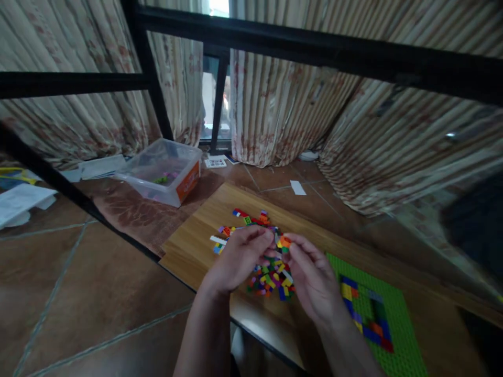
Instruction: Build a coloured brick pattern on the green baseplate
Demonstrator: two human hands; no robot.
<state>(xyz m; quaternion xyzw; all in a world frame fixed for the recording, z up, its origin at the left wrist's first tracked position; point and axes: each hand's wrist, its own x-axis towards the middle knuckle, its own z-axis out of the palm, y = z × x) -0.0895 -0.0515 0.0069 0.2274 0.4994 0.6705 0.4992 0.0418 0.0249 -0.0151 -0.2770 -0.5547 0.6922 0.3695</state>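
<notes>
Over a loose pile of colourful toy bricks (271, 275), my two hands are close together. The thumb and fingers of my right hand (314, 277) pinch an orange toy brick (285, 241). Yellow and green show right beside that brick; whether they are joined to it I cannot tell. My left hand (245, 251) has its thumb pressed against the fingers, and what lies between them, if anything, is hidden. To the right of my right hand lies a green baseplate (406, 319), with a frame of blue, yellow, red and orange bricks (375, 335) built on it.
The bricks and baseplate are on a wooden tabletop (196, 235). A clear plastic box (157, 183) with a few pieces inside stands on the tiled floor beyond it. Black metal bars (275, 34) cross the view before patterned curtains (271, 104). White paper (297, 187) lies on the floor.
</notes>
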